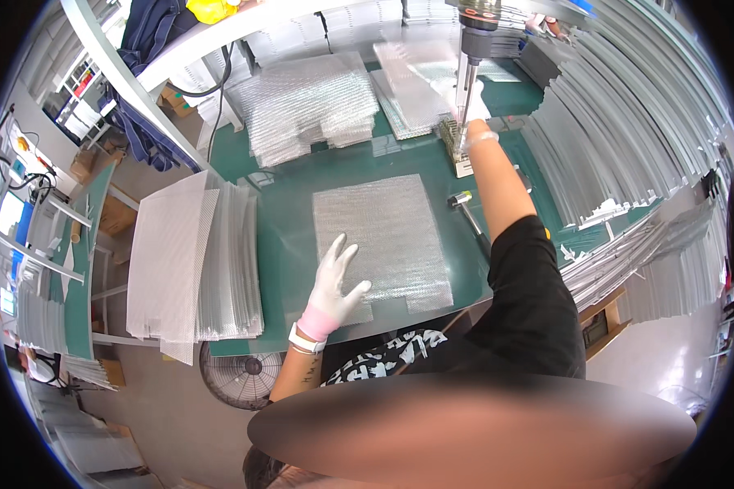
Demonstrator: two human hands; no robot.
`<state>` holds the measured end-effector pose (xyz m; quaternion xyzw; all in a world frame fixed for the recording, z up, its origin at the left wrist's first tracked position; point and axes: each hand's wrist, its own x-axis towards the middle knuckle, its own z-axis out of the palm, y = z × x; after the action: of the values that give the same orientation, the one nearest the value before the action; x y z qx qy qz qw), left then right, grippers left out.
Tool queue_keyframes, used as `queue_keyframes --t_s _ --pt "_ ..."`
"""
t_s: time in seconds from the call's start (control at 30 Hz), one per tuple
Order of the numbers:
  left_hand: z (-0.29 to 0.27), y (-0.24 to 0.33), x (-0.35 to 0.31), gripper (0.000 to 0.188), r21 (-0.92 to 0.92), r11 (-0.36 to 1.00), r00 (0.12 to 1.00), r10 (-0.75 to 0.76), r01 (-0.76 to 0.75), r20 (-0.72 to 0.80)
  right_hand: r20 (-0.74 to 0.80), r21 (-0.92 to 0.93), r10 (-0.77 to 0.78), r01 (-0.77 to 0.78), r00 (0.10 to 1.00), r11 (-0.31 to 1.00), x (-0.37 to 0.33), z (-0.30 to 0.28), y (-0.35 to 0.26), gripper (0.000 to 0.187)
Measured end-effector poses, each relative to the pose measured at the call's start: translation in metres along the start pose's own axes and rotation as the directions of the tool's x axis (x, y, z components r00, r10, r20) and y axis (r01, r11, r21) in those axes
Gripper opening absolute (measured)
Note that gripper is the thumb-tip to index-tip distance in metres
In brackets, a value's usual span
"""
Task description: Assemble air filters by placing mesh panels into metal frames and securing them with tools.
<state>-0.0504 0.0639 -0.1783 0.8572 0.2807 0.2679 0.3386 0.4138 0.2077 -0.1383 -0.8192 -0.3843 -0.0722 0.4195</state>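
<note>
My left hand, in a white glove with a pink cuff, lies with fingers spread on the left side of a translucent, finely textured sheet. That sheet is flat on the green table and has a notch in its near edge. My right arm stretches to the far right of the table. There my right hand, also in white, is at a pile of pale translucent sheets, beside a hanging power screwdriver. Its fingers are hidden behind the tool and blend into the sheets. Below the tool stands a small metal block.
A hammer lies right of the sheet. Stacked textured sheets stand at the back left, more at the left edge. Tall piles of grey panels crowd the right. A floor fan is under the near left edge.
</note>
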Motion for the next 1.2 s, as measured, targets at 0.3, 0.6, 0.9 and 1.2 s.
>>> queue_keyframes --t_s 0.3,0.6,0.9,1.2 --pt "-0.001 0.006 -0.028 0.062 -0.035 0.998 0.996 -0.055 0.053 -0.070 -0.425 0.685 -0.104 0.394 0.899 0.613 0.032 -0.010 -0.028 0.047" --pt "0.034 0.024 0.038 0.055 -0.829 0.553 0.991 0.035 0.085 0.125 -0.437 0.880 0.030 0.421 0.899 0.222 -0.214 -0.085 -0.056 0.093" --pt "0.020 0.012 0.000 0.051 -0.847 0.511 0.934 -0.212 -0.144 -0.286 -0.091 -0.079 -0.380 0.373 0.921 0.924 -0.326 -0.190 -0.027 0.081" --pt "0.010 0.002 -0.034 0.079 0.010 0.971 0.911 -0.220 0.238 -0.349 0.437 0.213 -0.093 -0.003 0.895 0.977 -0.342 -0.167 -0.016 0.082"
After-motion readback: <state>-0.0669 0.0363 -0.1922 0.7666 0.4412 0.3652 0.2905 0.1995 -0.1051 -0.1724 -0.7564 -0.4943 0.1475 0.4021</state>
